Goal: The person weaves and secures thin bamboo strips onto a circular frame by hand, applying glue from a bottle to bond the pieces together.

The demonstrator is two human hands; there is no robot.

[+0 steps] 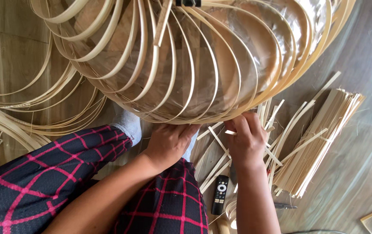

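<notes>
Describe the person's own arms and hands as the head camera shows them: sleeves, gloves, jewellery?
Both forearms are bare, with no sleeves in view. The left hand and right hand wear no gloves, and no rings, watch or bracelets show on the fingers or wrists. The only clothing nearby is dark fabric with a pink-red check over the legs.

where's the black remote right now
In the head view, the black remote lies on the floor at bottom centre, just left of the right hand's forearm, among loose bamboo strips, with the bundle of strips farther right.
</notes>
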